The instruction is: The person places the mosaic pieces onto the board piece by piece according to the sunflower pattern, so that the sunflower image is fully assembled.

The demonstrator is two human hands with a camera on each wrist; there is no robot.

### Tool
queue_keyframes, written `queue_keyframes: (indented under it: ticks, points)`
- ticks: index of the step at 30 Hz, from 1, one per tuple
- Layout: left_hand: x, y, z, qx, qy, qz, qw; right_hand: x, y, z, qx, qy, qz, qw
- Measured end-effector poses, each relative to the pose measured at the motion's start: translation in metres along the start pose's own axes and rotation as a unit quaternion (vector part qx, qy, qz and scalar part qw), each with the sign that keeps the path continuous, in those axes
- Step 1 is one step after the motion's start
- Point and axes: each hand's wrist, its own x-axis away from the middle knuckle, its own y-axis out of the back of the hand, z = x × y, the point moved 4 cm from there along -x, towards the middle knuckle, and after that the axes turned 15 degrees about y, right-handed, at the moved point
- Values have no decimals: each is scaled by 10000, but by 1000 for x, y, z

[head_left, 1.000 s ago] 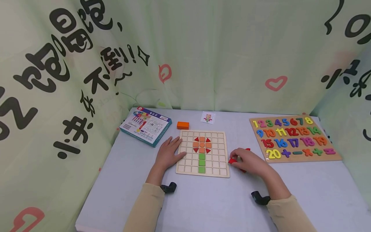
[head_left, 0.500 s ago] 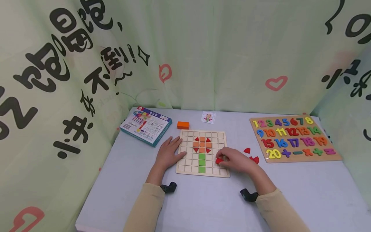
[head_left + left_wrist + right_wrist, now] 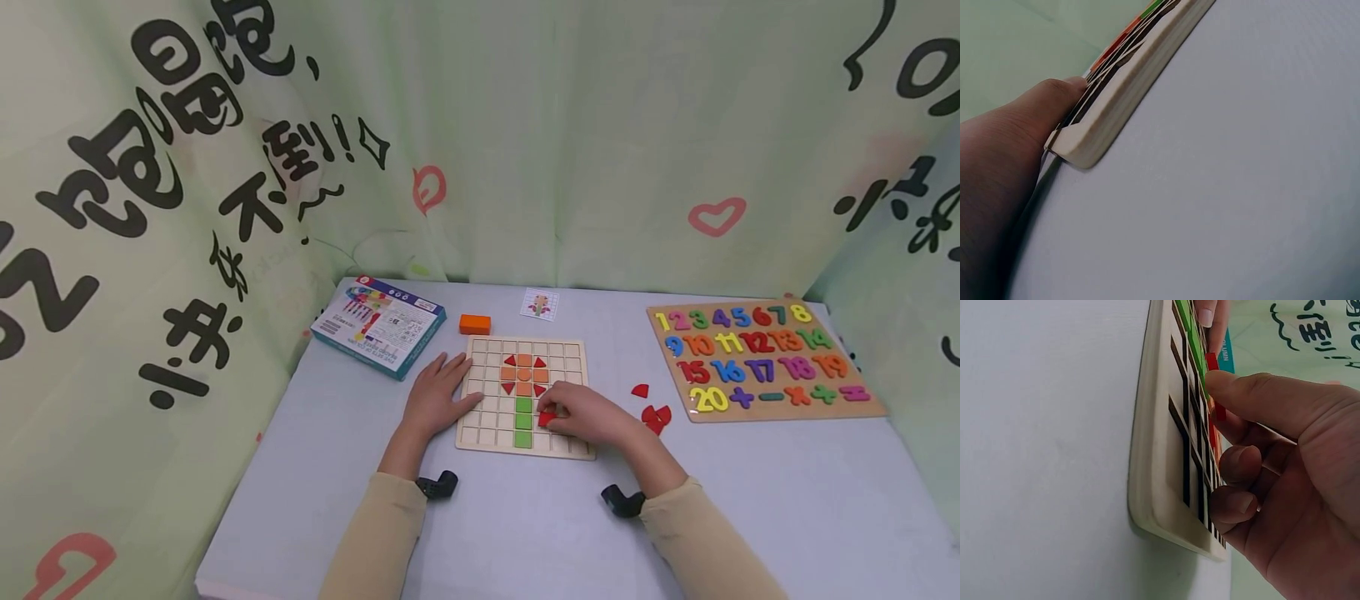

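The right hand [image 3: 588,412] pinches a red piece [image 3: 547,419] between thumb and finger, over the board [image 3: 483,435]. Just left of those fingertips runs a column of green squares [image 3: 522,422]; beyond them sit orange pieces [image 3: 523,375] and red triangles [image 3: 507,388]. The left hand [image 3: 435,392], fingers straight, touches the board's left edge. Loose red pieces [image 3: 657,419] lie right of the pinching fingers.

Grid board [image 3: 487,435]: smooth, matt pale wood. Red piece [image 3: 547,419]: smooth. Box [image 3: 375,329]: printed card. Curtain [image 3: 630,150]: cloth. Counter [image 3: 525,525]: matt.
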Motion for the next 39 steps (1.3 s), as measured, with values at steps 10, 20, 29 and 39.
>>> queue_keyframes:
  ticks: [10, 20, 29, 39]
  points:
    - [0, 0, -1, -4, 33, 62, 10000, -4, -8, -4, 234, 52, 18, 9997]
    - [0, 0, 0, 4, 10, 38, 10000, -3, -7, -4, 101, -86, -141, 9998]
    - [0, 3, -3, 34, -29, 28, 10000, -4, -7, -1, 238, -33, -140, 9996]
    - [1, 4, -3, 11, -7, 13, 10000, -3, -8, 1, 350, -24, -203, 9992]
